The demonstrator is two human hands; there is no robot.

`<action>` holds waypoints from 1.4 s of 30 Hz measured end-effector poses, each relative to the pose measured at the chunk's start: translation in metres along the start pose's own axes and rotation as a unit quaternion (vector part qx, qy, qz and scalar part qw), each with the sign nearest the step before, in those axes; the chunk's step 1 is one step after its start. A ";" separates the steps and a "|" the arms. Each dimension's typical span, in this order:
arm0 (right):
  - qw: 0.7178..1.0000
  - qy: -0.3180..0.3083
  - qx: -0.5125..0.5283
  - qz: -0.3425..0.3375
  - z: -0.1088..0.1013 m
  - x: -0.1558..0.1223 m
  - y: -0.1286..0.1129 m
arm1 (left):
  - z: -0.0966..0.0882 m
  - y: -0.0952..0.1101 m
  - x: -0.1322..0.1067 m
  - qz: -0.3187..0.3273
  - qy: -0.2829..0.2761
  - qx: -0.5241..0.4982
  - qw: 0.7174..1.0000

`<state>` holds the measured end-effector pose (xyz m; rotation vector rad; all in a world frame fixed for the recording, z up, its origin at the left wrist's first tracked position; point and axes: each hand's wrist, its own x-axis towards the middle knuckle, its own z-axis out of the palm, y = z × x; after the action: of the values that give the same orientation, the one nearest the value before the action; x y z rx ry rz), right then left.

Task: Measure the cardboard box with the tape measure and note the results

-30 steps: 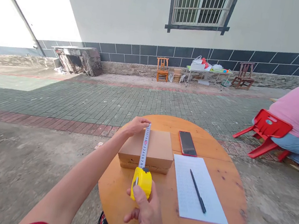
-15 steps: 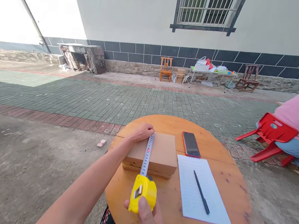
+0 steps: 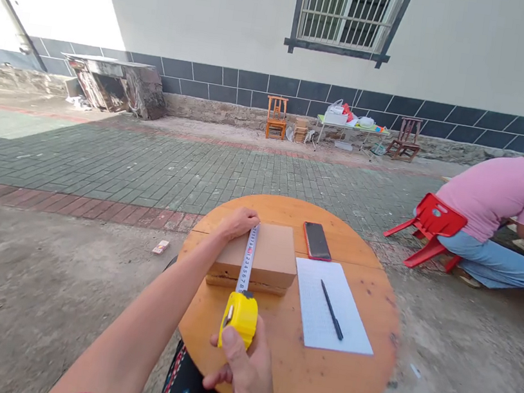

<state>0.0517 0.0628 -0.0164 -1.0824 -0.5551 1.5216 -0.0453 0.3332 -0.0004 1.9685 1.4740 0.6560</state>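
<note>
A brown cardboard box lies on a round wooden table. A white measuring tape blade runs across the box's top, front to back. My left hand pinches the blade's end down at the box's far edge. My right hand is wrapped round the yellow tape measure case, held just in front of the box's near edge, thumb on the case.
Right of the box lie a dark phone and a sheet of paper with a black pen on it. A person in a pink shirt sits on a red chair to the right. Chairs and a small table stand by the far wall.
The view has shifted left and pulled back a little, showing more of the seated person. Both hands keep the tape stretched over the box as before.
</note>
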 end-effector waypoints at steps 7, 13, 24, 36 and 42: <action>1.000 0.005 0.012 -0.002 0.003 -0.001 0.000 | 0.001 -0.005 0.004 0.006 -0.002 -0.007 1.000; 1.000 -0.002 0.003 0.002 0.003 0.000 0.002 | 0.001 -0.006 0.002 0.004 0.003 -0.027 1.000; 0.999 0.008 0.007 -0.041 0.006 0.017 -0.014 | -0.008 0.016 -0.018 0.051 0.033 -0.118 0.991; 0.991 -0.101 -0.007 -0.090 -0.016 -0.020 -0.005 | -0.001 0.026 -0.178 0.088 0.130 -0.187 0.970; 0.982 -0.159 -0.069 -0.074 -0.030 -0.031 -0.002 | 0.008 0.022 -0.219 0.060 0.127 -0.218 0.966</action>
<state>0.0764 0.0277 -0.0186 -0.8830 -0.9542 1.5507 -0.0832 0.1162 0.0011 1.6804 1.2213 1.2113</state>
